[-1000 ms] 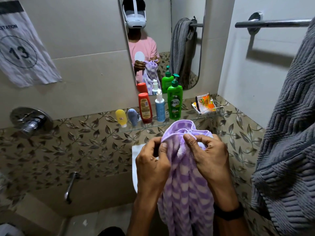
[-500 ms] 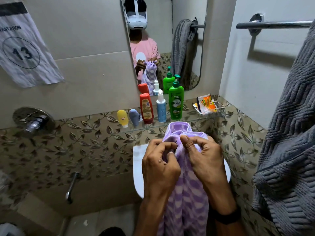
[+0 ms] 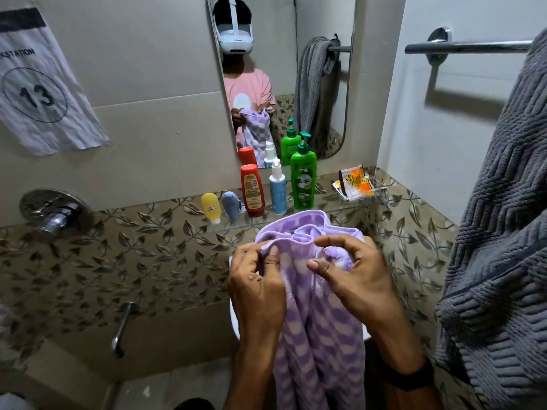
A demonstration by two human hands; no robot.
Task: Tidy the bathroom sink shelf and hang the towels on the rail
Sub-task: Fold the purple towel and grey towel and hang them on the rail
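A purple and white checked towel (image 3: 319,335) hangs bunched in front of me, over the white sink (image 3: 233,321). My left hand (image 3: 257,288) pinches its top edge on the left, and my right hand (image 3: 355,276) grips the bunched top on the right. A chrome towel rail (image 3: 461,47) runs along the right wall, high up. A grey ribbed towel (image 3: 503,261) hangs from its right part. On the glass shelf (image 3: 340,210) behind the purple towel stand a yellow bottle (image 3: 210,208), a small blue bottle (image 3: 231,205), a red bottle (image 3: 252,190), a white and blue spray bottle (image 3: 277,187) and a green pump bottle (image 3: 303,180).
Orange and white sachets (image 3: 356,182) lie on the shelf's right end. A mirror (image 3: 296,69) hangs above the shelf. A chrome shower valve (image 3: 54,213) and a spout (image 3: 122,328) sit on the left wall, under a paper sign (image 3: 41,84) numbered 13.
Both hands have spread slightly apart along the purple towel's top edge, and the bunched top has opened wider. The towel sits a little lower in view.
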